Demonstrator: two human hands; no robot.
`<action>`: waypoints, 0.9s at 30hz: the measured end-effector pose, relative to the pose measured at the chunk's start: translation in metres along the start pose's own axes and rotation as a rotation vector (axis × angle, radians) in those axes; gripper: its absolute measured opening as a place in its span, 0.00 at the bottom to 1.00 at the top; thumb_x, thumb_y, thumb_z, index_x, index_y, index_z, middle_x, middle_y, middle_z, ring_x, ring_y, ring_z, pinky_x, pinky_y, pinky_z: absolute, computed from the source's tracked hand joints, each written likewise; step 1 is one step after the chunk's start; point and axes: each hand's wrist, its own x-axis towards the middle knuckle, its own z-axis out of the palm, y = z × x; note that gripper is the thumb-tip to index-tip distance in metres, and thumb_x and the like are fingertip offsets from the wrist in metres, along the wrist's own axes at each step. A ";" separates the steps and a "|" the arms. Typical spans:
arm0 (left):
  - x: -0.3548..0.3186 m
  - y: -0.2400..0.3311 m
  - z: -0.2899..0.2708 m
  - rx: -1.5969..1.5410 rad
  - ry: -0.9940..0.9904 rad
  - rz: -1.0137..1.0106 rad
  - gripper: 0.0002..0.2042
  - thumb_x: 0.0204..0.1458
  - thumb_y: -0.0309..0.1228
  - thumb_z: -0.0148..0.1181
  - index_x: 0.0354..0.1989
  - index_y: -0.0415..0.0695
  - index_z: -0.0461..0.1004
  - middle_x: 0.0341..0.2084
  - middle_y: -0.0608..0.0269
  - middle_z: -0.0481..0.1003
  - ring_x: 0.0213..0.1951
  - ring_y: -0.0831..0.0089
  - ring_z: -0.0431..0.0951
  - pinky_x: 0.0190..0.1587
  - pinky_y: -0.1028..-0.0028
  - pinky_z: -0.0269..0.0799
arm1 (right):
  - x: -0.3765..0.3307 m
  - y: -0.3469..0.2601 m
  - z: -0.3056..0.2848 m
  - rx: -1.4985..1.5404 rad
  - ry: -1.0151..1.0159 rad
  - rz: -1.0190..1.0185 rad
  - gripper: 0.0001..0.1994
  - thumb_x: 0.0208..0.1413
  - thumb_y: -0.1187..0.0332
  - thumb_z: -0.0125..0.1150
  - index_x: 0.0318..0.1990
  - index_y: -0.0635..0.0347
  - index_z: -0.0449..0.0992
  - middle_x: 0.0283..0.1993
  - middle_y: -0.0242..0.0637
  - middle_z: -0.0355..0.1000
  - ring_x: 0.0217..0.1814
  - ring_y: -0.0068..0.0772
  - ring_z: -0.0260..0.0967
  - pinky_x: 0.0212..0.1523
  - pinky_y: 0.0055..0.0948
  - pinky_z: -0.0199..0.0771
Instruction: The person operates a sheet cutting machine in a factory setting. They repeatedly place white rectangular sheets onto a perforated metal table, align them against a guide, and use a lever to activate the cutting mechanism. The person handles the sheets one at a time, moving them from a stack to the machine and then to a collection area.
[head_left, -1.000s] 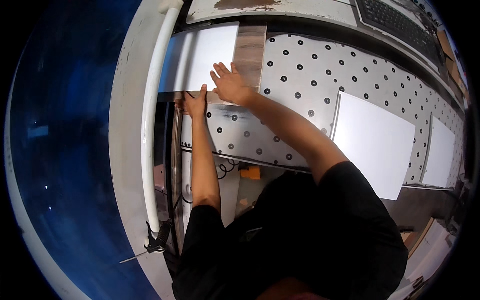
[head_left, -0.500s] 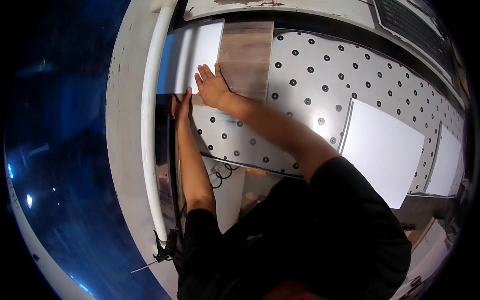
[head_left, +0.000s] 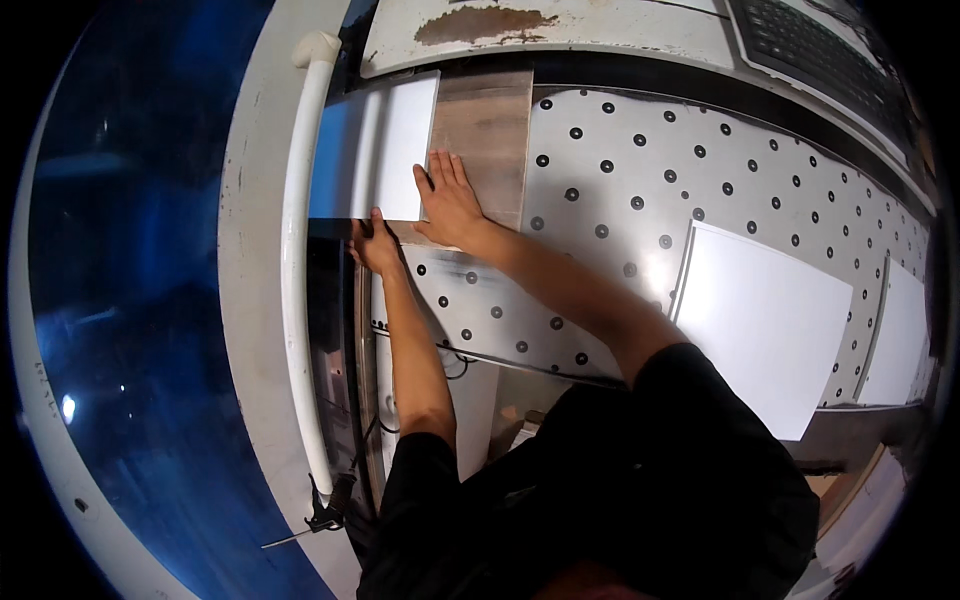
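Observation:
A stack of white sheets (head_left: 402, 150) lies on a brown wood-look board (head_left: 485, 120) at the upper left of the metal table. My right hand (head_left: 450, 203) rests flat on the board, fingers spread, beside the stack's right edge; its thumb touches that edge. At the near edge of the stack is my left hand (head_left: 376, 247), thumb pointing up against the sheets and the other fingers bent down by the board's near left corner. Those fingertips are partly hidden. The left part of the stack lies in bluish shade under a white bar.
A long white tube (head_left: 300, 250) runs along the left, beside a dark blue glossy panel (head_left: 130, 300). The metal table (head_left: 650, 140) carries black-ringed holes. White sheets (head_left: 760, 320) lie on its right, more paper (head_left: 893, 335) beyond. A keyboard (head_left: 815, 70) sits upper right.
The view has shifted, so the table appears lower. My right hand has slid right, from the stack's near corner onto the board by its edge. My left hand stays at the near edge.

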 end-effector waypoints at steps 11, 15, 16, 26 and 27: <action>-0.016 0.013 -0.020 0.254 -0.039 0.074 0.39 0.57 0.66 0.49 0.69 0.50 0.65 0.52 0.39 0.69 0.58 0.44 0.63 0.63 0.51 0.56 | -0.001 0.000 -0.004 -0.083 -0.057 -0.063 0.47 0.57 0.45 0.57 0.72 0.75 0.50 0.74 0.74 0.43 0.80 0.68 0.35 0.78 0.57 0.28; -0.020 0.038 -0.019 0.286 -0.153 0.003 0.41 0.59 0.66 0.43 0.74 0.51 0.55 0.58 0.34 0.64 0.65 0.40 0.56 0.67 0.47 0.48 | 0.000 0.007 -0.004 -0.110 -0.048 -0.048 0.47 0.58 0.44 0.56 0.72 0.75 0.49 0.74 0.73 0.43 0.80 0.67 0.34 0.78 0.56 0.28; -0.019 0.033 -0.021 0.316 -0.121 0.022 0.41 0.60 0.66 0.42 0.74 0.51 0.55 0.58 0.34 0.63 0.65 0.39 0.56 0.67 0.46 0.48 | 0.000 0.003 -0.005 -0.103 -0.043 -0.056 0.47 0.59 0.43 0.55 0.72 0.75 0.49 0.74 0.73 0.43 0.80 0.67 0.34 0.78 0.56 0.28; -0.017 0.019 -0.026 0.300 -0.208 -0.030 0.41 0.62 0.66 0.35 0.75 0.49 0.50 0.63 0.26 0.56 0.70 0.33 0.47 0.70 0.46 0.43 | -0.002 -0.007 -0.009 -0.113 -0.054 -0.074 0.47 0.59 0.42 0.55 0.72 0.74 0.50 0.74 0.73 0.43 0.80 0.67 0.35 0.78 0.56 0.28; -0.017 0.017 -0.028 0.327 -0.222 -0.057 0.41 0.62 0.67 0.35 0.76 0.49 0.49 0.65 0.26 0.54 0.71 0.33 0.44 0.70 0.46 0.41 | -0.003 -0.009 -0.010 -0.113 -0.056 -0.081 0.47 0.58 0.42 0.56 0.72 0.74 0.51 0.74 0.73 0.43 0.80 0.67 0.35 0.78 0.56 0.28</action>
